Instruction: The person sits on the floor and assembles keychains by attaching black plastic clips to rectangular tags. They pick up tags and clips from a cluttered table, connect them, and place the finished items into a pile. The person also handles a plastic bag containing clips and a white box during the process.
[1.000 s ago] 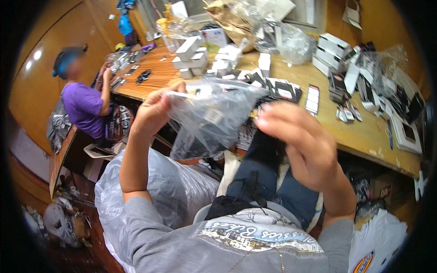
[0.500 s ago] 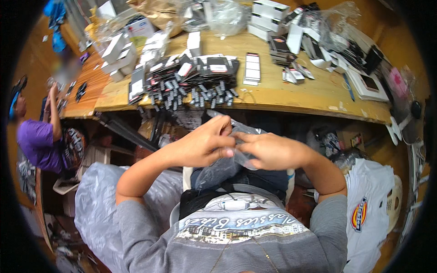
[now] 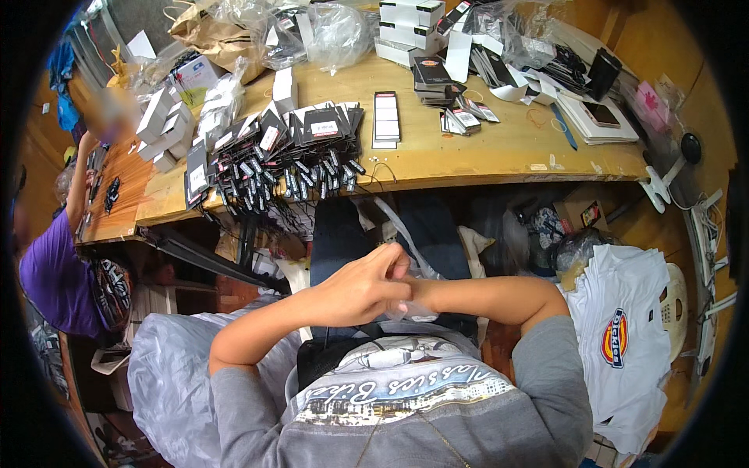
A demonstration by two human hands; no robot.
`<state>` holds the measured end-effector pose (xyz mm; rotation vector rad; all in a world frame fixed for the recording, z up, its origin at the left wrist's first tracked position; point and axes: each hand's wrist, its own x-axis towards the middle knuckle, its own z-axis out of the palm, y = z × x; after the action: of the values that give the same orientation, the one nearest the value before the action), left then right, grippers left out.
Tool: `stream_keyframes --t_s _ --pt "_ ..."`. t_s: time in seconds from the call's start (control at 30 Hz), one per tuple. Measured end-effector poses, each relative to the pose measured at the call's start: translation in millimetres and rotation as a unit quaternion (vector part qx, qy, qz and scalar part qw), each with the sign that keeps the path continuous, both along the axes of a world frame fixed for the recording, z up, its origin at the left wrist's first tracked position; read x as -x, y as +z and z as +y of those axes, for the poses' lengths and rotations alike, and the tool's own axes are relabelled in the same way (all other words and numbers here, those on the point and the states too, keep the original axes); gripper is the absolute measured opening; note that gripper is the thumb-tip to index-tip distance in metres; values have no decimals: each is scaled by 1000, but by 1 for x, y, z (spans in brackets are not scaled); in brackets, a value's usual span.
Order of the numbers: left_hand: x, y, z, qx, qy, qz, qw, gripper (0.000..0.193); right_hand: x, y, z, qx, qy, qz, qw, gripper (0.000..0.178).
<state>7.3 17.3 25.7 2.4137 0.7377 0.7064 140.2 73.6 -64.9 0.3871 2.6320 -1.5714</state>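
My left hand (image 3: 360,290) is over my lap with its fingers curled in, closed on a clear plastic bag (image 3: 419,313). A thin strip of the same plastic rises past the hand between my knees, toward the table. My right hand (image 3: 418,292) has come in from the right and meets the left one, which covers its fingers, so their grip is hidden. Beyond my hands, on the table's near edge, lies a heap of black tags (image 3: 277,148) with strings and small dark pieces hanging over the edge.
On the wooden table (image 3: 460,160) are white boxes (image 3: 409,35), a white-panelled card (image 3: 386,121), a phone (image 3: 601,115) and a blue pen (image 3: 568,132). White shirts (image 3: 624,343) are stacked at my right, a large plastic sack (image 3: 175,359) at my left. A person in purple (image 3: 58,273) works at far left.
My right hand has moved left, behind my left hand. Both hands are lower, nearer my body, and the plastic is mostly covered. The view has shifted a little; the person at left has raised an arm.
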Motion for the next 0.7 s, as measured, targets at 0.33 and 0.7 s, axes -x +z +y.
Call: stream_keyframes --t_s 0.33,0.7 --pt "62 -56 31 383 58 -188 903 93 -34 -30 37 38 -124 64 989 49" --pt "54 -136 32 482 176 -198 835 75 -66 -49 36 534 -196 275 775 62"
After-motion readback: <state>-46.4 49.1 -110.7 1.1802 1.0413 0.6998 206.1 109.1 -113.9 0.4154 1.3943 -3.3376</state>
